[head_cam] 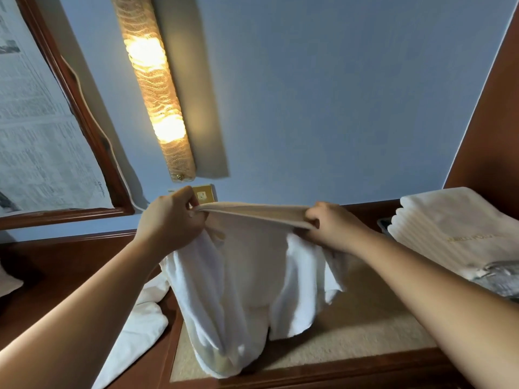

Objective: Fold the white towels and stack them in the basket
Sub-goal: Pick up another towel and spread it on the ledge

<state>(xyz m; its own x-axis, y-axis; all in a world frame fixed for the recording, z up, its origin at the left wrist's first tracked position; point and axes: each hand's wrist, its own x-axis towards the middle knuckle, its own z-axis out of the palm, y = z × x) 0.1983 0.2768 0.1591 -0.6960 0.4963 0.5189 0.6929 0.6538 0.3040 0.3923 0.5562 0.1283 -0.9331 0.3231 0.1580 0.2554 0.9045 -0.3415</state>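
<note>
we grip the top edge of a white towel (241,279) in both fists, left hand (171,220) and right hand (331,226), above the desk (351,332). right of it sits a folded stack (455,234); its gold lettering is unreadable.

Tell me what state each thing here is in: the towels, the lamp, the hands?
Held towel: unfolded, top edge stretched, rest hanging.
Left hand: gripping one end of that edge.
Right hand: gripping the other end.
Folded towels: stacked at right.
Loose towel: crumpled, lower left.
Wall lamp: lit.
</note>
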